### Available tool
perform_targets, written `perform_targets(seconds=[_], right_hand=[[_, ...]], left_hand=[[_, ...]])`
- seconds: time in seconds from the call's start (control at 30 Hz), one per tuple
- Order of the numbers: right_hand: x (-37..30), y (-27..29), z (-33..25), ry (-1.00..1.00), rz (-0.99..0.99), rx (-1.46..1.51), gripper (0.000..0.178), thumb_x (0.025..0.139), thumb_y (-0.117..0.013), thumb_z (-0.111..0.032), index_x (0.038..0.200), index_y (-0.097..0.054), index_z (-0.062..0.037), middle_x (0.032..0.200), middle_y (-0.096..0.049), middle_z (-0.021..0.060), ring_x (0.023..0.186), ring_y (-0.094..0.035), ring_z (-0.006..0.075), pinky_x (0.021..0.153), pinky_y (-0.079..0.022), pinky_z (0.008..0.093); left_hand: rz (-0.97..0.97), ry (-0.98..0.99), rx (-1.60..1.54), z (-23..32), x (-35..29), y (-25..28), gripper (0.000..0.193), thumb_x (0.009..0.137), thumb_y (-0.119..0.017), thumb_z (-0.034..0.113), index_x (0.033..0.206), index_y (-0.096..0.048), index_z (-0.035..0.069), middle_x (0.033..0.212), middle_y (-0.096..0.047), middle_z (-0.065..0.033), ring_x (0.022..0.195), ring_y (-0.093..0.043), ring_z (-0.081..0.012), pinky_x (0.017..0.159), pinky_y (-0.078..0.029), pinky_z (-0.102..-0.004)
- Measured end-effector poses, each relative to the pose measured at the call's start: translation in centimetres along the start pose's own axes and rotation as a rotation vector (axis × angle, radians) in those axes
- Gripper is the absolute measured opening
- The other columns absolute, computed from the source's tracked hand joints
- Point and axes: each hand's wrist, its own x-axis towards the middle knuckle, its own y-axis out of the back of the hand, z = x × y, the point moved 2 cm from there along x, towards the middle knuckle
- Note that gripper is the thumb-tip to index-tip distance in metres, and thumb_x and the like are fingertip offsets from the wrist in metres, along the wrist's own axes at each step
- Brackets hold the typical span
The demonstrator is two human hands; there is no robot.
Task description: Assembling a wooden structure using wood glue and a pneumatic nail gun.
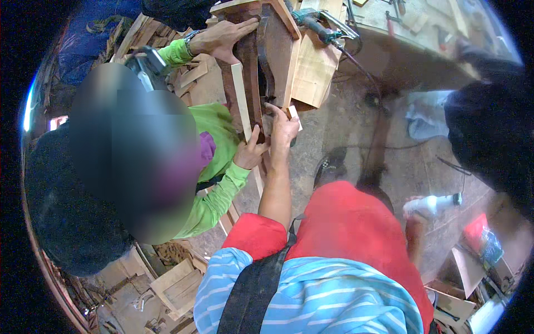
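Note:
My left hand (282,127) reaches forward to a dark wooden furniture piece (275,50) with a curved cut-out. Its fingertips touch the dark wood, and the hand is closed with a small pale wood block (295,118) at its thumb side; part of the grip is hidden. Low at my right side, my right hand (421,209) is wrapped round a white bottle (442,203) with a dark end. Across from my left hand, a co-worker's hand (250,151) in a green sleeve steadies a pale wood strip (241,100) along the dark piece. That person's other hand (225,42) rests on its far end.
A teal power tool (317,28) with a cord lies on pale boards (317,72) beyond the furniture piece. A workbench (411,55) stands at the far right. Wood scraps (178,286) lie at the lower left. A dark-clad figure (489,133) is at the right.

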Motion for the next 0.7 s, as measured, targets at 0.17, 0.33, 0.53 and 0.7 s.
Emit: perform_targets(seconds=[0.17, 0.33, 0.53, 0.7], right_hand=[[0.0, -0.8, -1.5, -0.073, 0.049, 0.101, 0.066, 0.051, -0.061, 0.008, 0.115, -0.050, -0.0068, 0.106, -0.056, 0.0086, 0.106, -0.056, 0.0274, 0.099, -0.044, 0.0409], [0.5, 0.8, -1.8, -0.071, 0.020, 0.041, 0.065, 0.052, -0.061, 0.007, 0.115, -0.050, -0.0069, 0.105, -0.056, 0.0086, 0.105, -0.056, 0.0275, 0.099, -0.045, 0.0407], [0.1, 2.0, -2.7, -0.052, -0.024, -0.040, 0.064, 0.053, -0.061, 0.006, 0.115, -0.050, -0.0069, 0.104, -0.056, 0.0086, 0.104, -0.057, 0.0277, 0.098, -0.045, 0.0405], [1.0, 4.7, -3.8, 0.006, -0.050, 0.024, 0.057, 0.058, -0.059, 0.006, 0.113, -0.050, -0.0070, 0.103, -0.056, 0.0086, 0.102, -0.058, 0.0265, 0.092, -0.047, 0.0373]], left_hand=[[-0.079, 0.045, 0.156, 1.1, -2.0, -1.7, 0.112, 0.081, -0.068, 0.025, 0.142, 0.019, -0.008, 0.108, -0.066, -0.0227, 0.100, -0.065, -0.0354, 0.090, -0.050, -0.0385], [-0.083, -0.064, 0.190, 1.9, -3.8, -4.2, 0.110, 0.081, -0.069, 0.023, 0.143, 0.016, -0.010, 0.107, -0.066, -0.0221, 0.098, -0.065, -0.0358, 0.090, -0.050, -0.0377], [-0.215, -0.182, 0.163, 3.1, -6.8, -6.3, 0.106, 0.081, -0.069, 0.021, 0.143, 0.011, -0.012, 0.105, -0.067, -0.0220, 0.095, -0.066, -0.0338, 0.087, -0.051, -0.0364], [-0.347, -0.168, 0.108, 5.6, -10.5, -7.3, 0.100, 0.081, -0.069, 0.020, 0.143, 0.002, -0.015, 0.095, -0.067, -0.0235, 0.091, -0.066, -0.0348, 0.082, -0.052, -0.0384]])
